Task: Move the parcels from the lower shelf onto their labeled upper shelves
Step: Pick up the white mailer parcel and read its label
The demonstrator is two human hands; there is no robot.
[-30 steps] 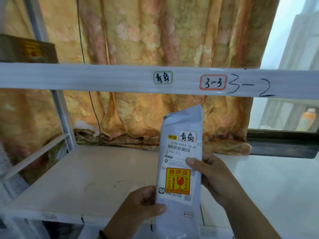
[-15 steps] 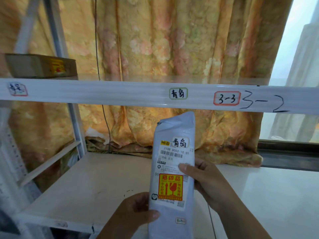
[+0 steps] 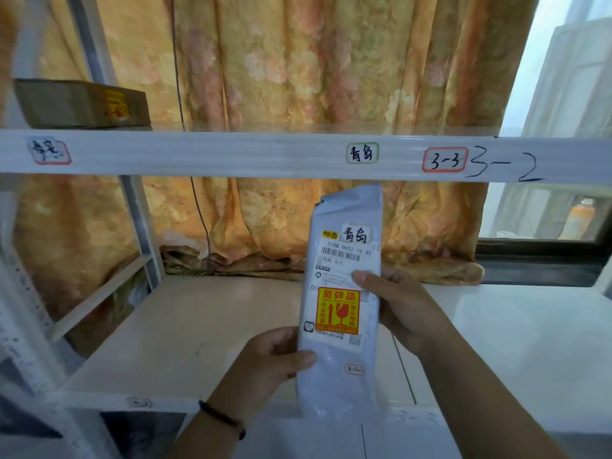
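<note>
Left hand [image 3: 268, 362] gripping lower left edge of parcel [image 3: 341, 303], thumb pressed on front, fingers behind. Right hand [image 3: 402, 309] clamped on parcel's right edge, thumb across the shipping label [image 3: 344, 260]. Black band [image 3: 222, 417] on left wrist. Parcel held upright in front of lower shelf [image 3: 185, 326], top edge just under upper shelf rail [image 3: 231, 154]. Pale grey-white poly mailer, long, narrow, slightly crumpled, top flap folded. On it: handwritten tag "青岛" [image 3: 356, 234], printed "210B D002 10 01" with barcode, orange-yellow fragile sticker [image 3: 337, 311] reading "易碎品". Small sticker low on front, unreadable. On rail directly above: green-bordered label "青岛" [image 3: 362, 153], red-bordered "3-3" [image 3: 444, 159], handwritten "3-2" [image 3: 503, 164] right of it. Far left red-bordered label [image 3: 49, 150], blurred. Cardboard box [image 3: 82, 104] with yellow sticker on upper shelf, left. Floral orange curtain [image 3: 314, 77] behind.
</note>
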